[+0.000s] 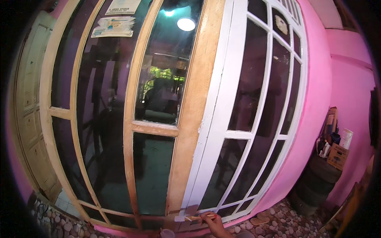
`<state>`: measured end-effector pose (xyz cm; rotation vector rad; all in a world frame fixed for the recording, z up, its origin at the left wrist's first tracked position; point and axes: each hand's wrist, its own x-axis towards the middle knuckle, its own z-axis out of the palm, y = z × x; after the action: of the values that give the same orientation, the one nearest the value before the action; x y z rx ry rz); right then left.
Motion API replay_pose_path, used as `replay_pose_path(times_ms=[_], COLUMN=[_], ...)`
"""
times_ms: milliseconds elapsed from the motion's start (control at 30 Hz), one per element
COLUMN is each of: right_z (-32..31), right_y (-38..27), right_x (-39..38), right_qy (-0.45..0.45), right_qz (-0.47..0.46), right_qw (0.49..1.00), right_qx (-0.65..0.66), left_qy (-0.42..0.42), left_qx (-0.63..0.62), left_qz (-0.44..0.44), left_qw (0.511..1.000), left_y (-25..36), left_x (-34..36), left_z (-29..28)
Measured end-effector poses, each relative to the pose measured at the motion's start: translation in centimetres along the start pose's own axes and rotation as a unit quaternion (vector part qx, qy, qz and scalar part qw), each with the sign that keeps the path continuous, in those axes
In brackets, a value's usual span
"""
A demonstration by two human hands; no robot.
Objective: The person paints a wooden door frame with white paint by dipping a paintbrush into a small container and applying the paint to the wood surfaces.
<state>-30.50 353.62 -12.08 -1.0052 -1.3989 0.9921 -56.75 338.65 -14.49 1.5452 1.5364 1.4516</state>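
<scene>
Low in the picture, my right hand [213, 223] is closed around the handle of a paintbrush [193, 217]. White shows on the bristle end, which points left and lies against the lower part of the window frame, where white and tan surfaces meet. To the left, a small pale cup [168, 233] shows at the bottom edge. A bit of my left hand [162, 230] appears at the cup's rim; most of that hand is out of the picture. The right part of the window frame [216, 95] is white, and the left part [197, 79] is tan wood.
Dark glass panes [156, 166] fill the frame, two with paper labels [113, 27]. A pink wall [317, 79] stands at the right. Stacked tyres [313, 182] bear a cardboard box [337, 156] and a white container [346, 139]. Round pebbles [274, 226] cover the ground. A cream door [35, 119] stands far left.
</scene>
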Motion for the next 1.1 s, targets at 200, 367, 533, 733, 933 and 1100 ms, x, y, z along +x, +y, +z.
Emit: replay_pose_path(times_ms=[200, 367, 533, 733, 933, 1100], right_z=[-0.2, 0.1, 0.1, 1.1, 1.0, -1.1], right_y=[-2.6, -10.3, -17.2, -26.0, -35.1, -44.2], right_x=[0.9, 2.8, 6.7, 9.4, 10.3, 11.9], right_qy=[-0.102, -0.163, -0.340, -0.395, -0.378, -0.422], right_qz=[0.047, -0.108, -0.028, -0.108, 0.036, 0.033], right_qw=[0.979, 0.980, 0.939, 0.907, 0.909, 0.903], right_qx=[0.171, -0.018, 0.054, 0.097, 0.171, 0.066], left_qy=[0.048, 0.048, 0.113, 0.149, 0.248, 0.289], left_qx=[0.035, 0.157, 0.025, 0.099, 0.173, 0.189], left_qz=[-0.012, -0.005, -0.035, -0.074, -0.081, -0.139], left_qw=[0.998, 0.986, 0.993, 0.981, 0.950, 0.928], left_y=[-2.2, 4.1, 11.0, 21.5, 31.0, 41.4], left_x=[0.2, 0.9, 2.6, 2.7, 3.0, 3.7], left_z=[-0.2, -1.3, -2.0, -4.0, -4.0, -4.6])
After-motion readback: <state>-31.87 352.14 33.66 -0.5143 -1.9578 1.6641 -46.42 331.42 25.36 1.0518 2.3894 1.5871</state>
